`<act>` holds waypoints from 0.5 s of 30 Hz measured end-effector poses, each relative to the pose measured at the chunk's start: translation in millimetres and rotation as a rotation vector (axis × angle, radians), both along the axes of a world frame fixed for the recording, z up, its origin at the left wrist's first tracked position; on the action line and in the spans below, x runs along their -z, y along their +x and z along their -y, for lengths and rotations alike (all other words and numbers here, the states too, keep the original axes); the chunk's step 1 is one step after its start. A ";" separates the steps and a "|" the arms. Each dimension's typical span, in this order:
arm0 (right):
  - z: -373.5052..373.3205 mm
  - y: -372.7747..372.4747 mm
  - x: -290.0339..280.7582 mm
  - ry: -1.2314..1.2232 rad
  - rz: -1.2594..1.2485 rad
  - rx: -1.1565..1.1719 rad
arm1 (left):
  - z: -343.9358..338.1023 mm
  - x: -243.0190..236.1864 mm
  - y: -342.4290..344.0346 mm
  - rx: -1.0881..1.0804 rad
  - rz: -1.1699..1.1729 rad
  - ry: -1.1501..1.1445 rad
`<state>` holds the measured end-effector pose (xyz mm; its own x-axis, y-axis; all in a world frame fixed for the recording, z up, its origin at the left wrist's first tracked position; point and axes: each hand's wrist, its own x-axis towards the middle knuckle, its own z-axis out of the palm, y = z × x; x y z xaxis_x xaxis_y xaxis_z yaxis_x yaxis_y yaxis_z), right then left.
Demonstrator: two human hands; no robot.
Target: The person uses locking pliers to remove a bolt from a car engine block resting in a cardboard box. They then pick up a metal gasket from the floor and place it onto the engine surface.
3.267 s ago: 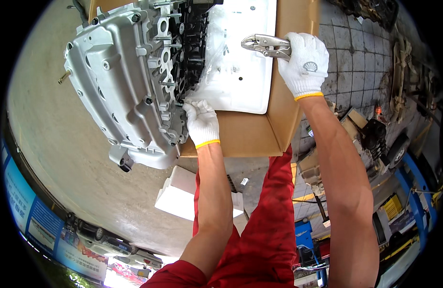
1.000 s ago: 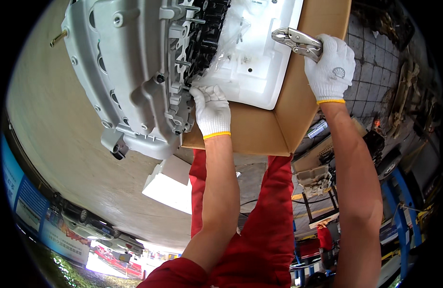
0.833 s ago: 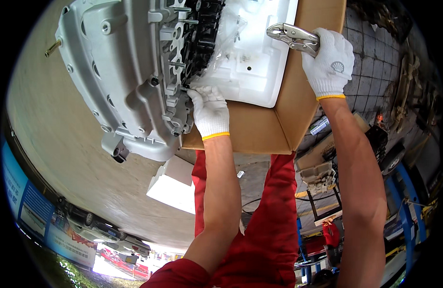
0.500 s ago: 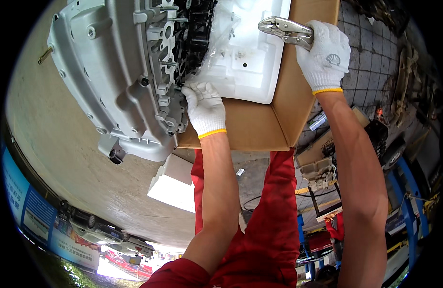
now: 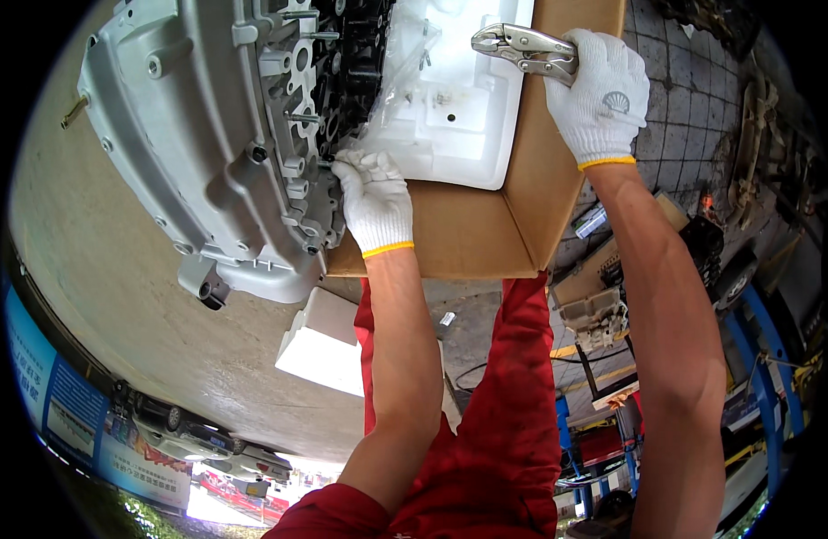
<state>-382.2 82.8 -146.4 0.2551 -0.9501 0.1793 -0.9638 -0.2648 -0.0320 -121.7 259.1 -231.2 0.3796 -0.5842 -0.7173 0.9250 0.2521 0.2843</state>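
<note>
Little but the view has shifted, so the work stands unchanged. The right hand [image 5: 601, 97] wraps around the pliers [image 5: 532, 54] above the tray [image 5: 468, 162]; the left hand [image 5: 374, 199] curls at the engine [image 5: 198, 135], its hold unclear.

A silver-grey engine [image 5: 207, 135] fills the upper left of the frame, slanting down toward the lower right and cut off by the top edge. A brass-coloured fitting [image 5: 74, 113] juts from its outer left side; metal studs [image 5: 304, 119] point right from the pale, port-pierced flange. The left hand [image 5: 375, 202] meets the engine near its lower right end, fingertips at a short stud [image 5: 324, 163]; their exact hold is unclear. Shiny locking pliers [image 5: 526, 52], upper right of centre, lie nearly level, nose pointing left, handles gripped in the right hand [image 5: 603, 94].
</note>
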 end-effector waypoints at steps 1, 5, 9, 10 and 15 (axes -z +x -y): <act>-0.1 -0.1 0.2 -0.009 0.002 -0.001 | -0.8 0.7 0.5 -0.004 -0.010 0.008; 0.4 -0.8 0.8 -0.015 0.010 -0.024 | -1.6 0.7 1.0 0.016 0.018 0.031; 0.8 -0.5 0.3 0.001 0.014 -0.007 | -0.7 -1.7 -0.5 0.011 0.017 0.050; 0.6 -0.3 0.1 0.001 0.010 0.005 | -0.7 -2.2 -0.9 0.010 0.016 0.054; -0.8 0.2 -0.5 0.020 0.010 0.014 | -2.0 -1.9 -1.1 0.016 0.026 0.040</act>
